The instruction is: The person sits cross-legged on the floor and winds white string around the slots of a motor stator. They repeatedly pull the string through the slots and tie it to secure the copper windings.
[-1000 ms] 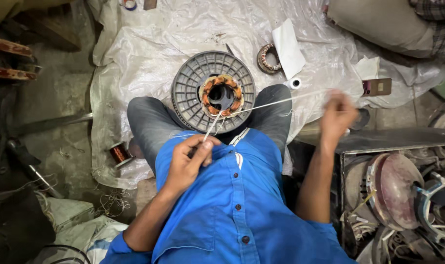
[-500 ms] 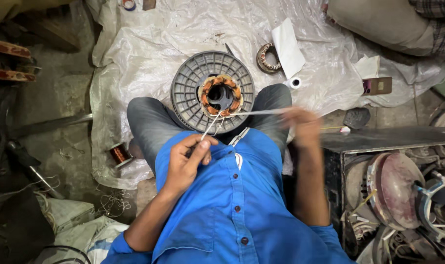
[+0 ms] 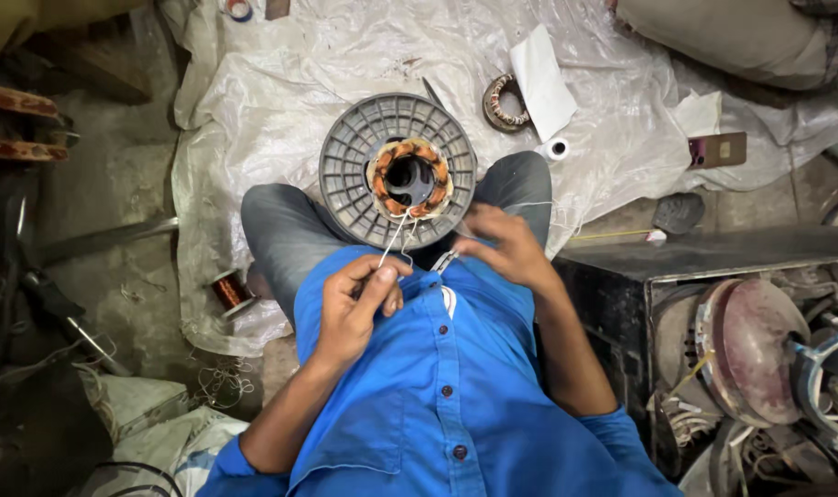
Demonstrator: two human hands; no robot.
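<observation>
On the person's lap sits a grey motor part (image 3: 398, 171), kept steady there. Left hand (image 3: 356, 308) pinches white string (image 3: 393, 241) tight; right hand (image 3: 505, 247) pinches its other end.

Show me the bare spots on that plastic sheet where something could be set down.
The plastic sheet lies bare left of the grey round housing, up to the sheet's left edge. Another bare stretch runs above the housing, between the tape roll and the folded white paper. It is crowded right of the housing: small stator ring, paper, small white spool.
</observation>
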